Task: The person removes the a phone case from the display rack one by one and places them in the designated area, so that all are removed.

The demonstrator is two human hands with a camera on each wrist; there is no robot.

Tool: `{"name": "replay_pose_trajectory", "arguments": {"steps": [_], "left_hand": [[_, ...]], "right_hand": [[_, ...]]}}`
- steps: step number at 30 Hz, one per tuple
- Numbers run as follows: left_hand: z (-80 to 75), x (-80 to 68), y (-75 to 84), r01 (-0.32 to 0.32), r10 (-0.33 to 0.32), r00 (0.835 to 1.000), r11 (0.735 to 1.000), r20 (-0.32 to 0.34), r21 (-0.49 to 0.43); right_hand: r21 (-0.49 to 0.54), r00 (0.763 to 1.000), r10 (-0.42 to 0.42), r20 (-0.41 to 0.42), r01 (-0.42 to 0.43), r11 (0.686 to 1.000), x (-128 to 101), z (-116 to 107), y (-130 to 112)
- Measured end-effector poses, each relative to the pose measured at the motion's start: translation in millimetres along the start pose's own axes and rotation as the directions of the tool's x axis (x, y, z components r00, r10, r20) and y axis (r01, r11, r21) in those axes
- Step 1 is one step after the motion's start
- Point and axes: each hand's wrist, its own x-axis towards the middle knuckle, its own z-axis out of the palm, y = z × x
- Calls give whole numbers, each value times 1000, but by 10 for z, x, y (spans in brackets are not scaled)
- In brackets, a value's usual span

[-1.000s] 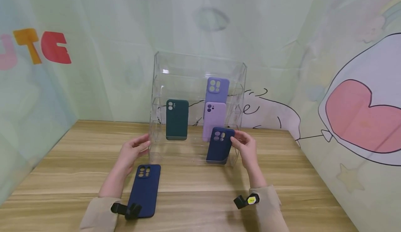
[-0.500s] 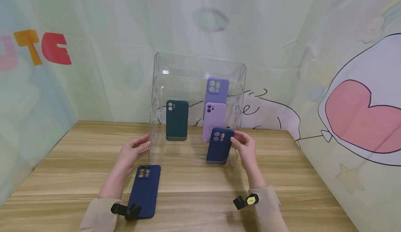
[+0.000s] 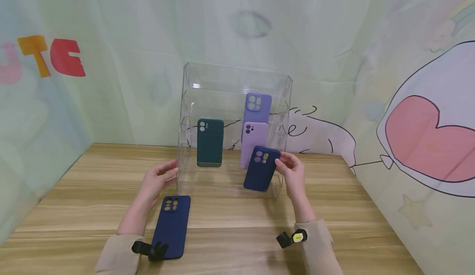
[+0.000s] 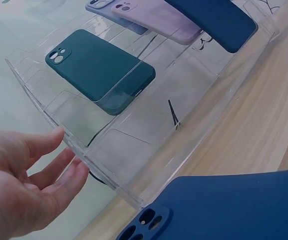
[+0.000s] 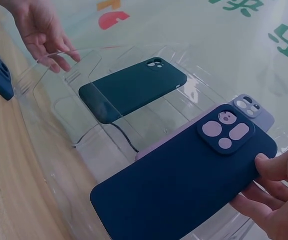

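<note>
My right hand (image 3: 294, 175) pinches a navy phone case (image 3: 262, 168) at its upper right edge, thumb on the back face and fingers behind. The case leans right, in front of the lowest tier of a clear acrylic tiered stand (image 3: 231, 189). Its camera cutouts show plainly in the right wrist view. My left hand (image 4: 29, 180) touches the stand's left side with relaxed fingertips. In the stand, a dark green phone case (image 3: 210, 143) stands left; a pink-lilac phone case (image 3: 253, 137) and, behind it, a purple phone case (image 3: 257, 106) stand right.
Another navy phone case (image 3: 172, 225) lies on the wooden table (image 3: 222, 242) by my left forearm, partly overlapped by the black wrist mount (image 3: 150, 249). A printed curtain (image 3: 141, 102) hangs behind the stand and along both sides.
The navy case in my right hand has risen slightly and tilted further right; its lower edge has come up out of the stand's bottom tier. My left hand stays put.
</note>
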Motion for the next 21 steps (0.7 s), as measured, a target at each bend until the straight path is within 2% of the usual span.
{"name": "replay_pose_trajectory", "arguments": {"steps": [8,15,21], "left_hand": [[-4,-2,1,2,-2,1000,1000,-1,7],[-1,-10,9,-1,1,1000,1000,2,4],[0,-9,8,-2,2,1000,1000,-1,0]], "right_hand": [[3,1000,3,11,-3,1000,7,70,-130],[36,997,47,57,-49,998,-13,185,-209],[10,991,104,89,-105,994,-64,315,-177]]}}
